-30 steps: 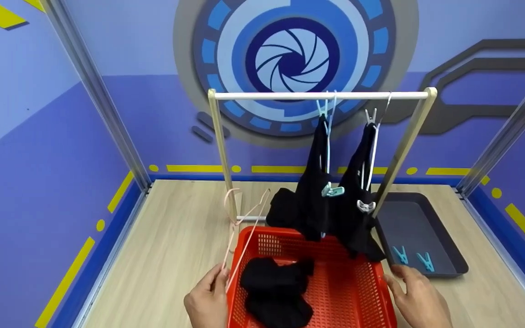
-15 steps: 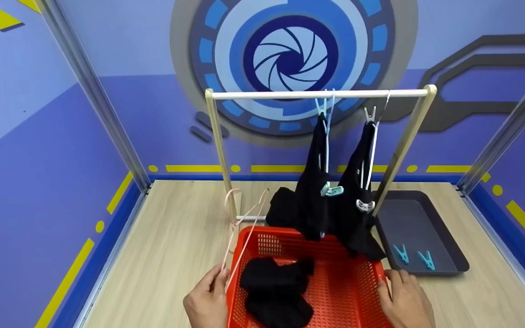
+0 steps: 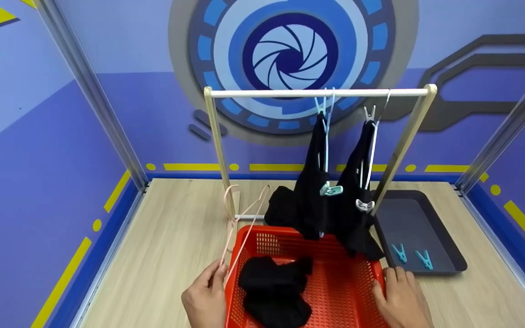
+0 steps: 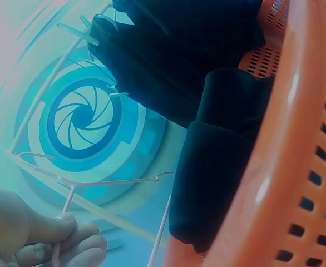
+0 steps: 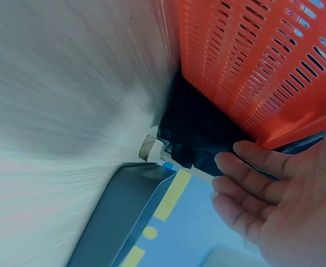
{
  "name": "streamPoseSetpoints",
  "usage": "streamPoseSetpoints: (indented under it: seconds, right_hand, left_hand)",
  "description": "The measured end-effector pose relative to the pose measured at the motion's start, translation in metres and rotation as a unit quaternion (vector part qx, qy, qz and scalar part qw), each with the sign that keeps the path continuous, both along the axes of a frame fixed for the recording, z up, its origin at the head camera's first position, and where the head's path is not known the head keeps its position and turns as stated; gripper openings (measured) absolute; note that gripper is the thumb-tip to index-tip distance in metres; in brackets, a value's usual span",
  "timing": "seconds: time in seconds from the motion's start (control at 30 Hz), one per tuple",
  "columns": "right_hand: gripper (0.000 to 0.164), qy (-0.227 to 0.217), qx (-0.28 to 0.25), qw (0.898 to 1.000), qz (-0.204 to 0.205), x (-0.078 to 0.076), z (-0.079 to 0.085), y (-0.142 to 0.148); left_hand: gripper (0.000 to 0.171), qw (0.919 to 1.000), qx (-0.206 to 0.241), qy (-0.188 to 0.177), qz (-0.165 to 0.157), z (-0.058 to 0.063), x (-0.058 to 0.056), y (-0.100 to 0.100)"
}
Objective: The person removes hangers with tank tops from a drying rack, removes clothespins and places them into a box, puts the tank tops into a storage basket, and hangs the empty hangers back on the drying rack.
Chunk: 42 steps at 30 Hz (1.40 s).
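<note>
Between thumb and fingers, my left hand (image 3: 204, 294) pinches one side of a pale pink clothes hanger (image 3: 262, 200). The hanger stands upright at the left rim of a red plastic basket (image 3: 280, 231), its hook at upper left. In the left wrist view the thumb presses the hanger's thin bar (image 4: 66, 206). Two dark rolled cloths (image 3: 274, 278) lie inside the basket on its left side. At the basket's right rim rests my right hand (image 3: 404, 296), its fingers loosely extended along the outside in the right wrist view and holding nothing.
Behind the basket stands a wooden rack with a white rail (image 3: 267, 94). Two black garments (image 3: 310, 191) hang from it on hangers, fastened with clothespins (image 3: 333, 189). A dark grey tray (image 3: 408, 214) at right holds two turquoise clothespins (image 3: 424, 259).
My right hand has moved slightly left and come against the basket's right rim. The left hand and the pink hanger have stayed nearly where they were.
</note>
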State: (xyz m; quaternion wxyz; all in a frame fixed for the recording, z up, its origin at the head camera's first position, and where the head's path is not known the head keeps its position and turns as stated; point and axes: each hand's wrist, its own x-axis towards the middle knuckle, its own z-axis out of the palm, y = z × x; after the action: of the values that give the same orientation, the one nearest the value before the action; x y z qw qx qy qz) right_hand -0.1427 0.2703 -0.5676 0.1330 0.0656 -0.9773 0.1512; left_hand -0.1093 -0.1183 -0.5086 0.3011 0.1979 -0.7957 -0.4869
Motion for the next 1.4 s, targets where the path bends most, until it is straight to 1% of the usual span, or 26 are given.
streamPoseSetpoints:
  seconds: [0.13,0.23,0.37,0.43,0.6,0.67,0.83,0.97,1.13,1.27,1.4]
  right_hand:
    - [0.028,-0.011,-0.003,1.000,-0.003,0.000,0.001,0.000]
    - [0.028,-0.010,-0.007,1.000,-0.006,0.000,0.001,0.000]
    - [0.026,0.004,-0.014,1.000,-0.006,0.000,-0.002,0.001]
    - [0.024,0.015,-0.017,1.000,-0.006,0.000,-0.004,0.000]
    - [0.022,0.029,-0.022,0.999,-0.008,0.001,-0.006,-0.001]
    - [0.022,0.033,-0.021,0.999,-0.009,0.001,-0.006,0.000]
    - [0.022,0.039,-0.019,0.999,-0.010,0.000,-0.006,0.001]
    - [0.023,0.022,-0.025,0.999,-0.008,-0.001,-0.005,0.001]
    - [0.024,-0.002,-0.035,0.999,-0.014,-0.001,-0.005,0.001]
    - [0.024,-0.006,-0.040,0.999,-0.015,0.000,-0.005,0.001]
    - [0.022,0.008,-0.042,0.999,-0.011,-0.001,-0.005,0.001]
  left_hand:
    - [0.014,0.9996,-0.011,0.026,-0.002,0.003,-0.003,-0.002]
    - [0.013,0.9989,-0.027,0.039,-0.006,0.009,-0.008,-0.004]
    - [0.014,0.9968,-0.059,0.054,-0.008,0.021,-0.015,-0.010]
    - [0.014,0.9949,-0.069,0.072,-0.009,0.027,-0.018,-0.013]
    - [0.013,0.9899,-0.086,0.113,-0.008,0.041,-0.024,-0.018]
    - [0.013,0.9886,-0.089,0.121,-0.011,0.047,-0.027,-0.020]
    - [0.013,0.9879,-0.078,0.131,-0.029,0.058,-0.035,-0.024]
    - [0.012,0.9867,-0.068,0.142,-0.039,0.067,-0.043,-0.026]
    - [0.012,0.9832,-0.074,0.160,-0.049,0.077,-0.054,-0.025]
    - [0.012,0.9831,-0.072,0.157,-0.060,0.084,-0.059,-0.024]
    - [0.014,0.9839,-0.071,0.150,-0.065,0.087,-0.062,-0.022]
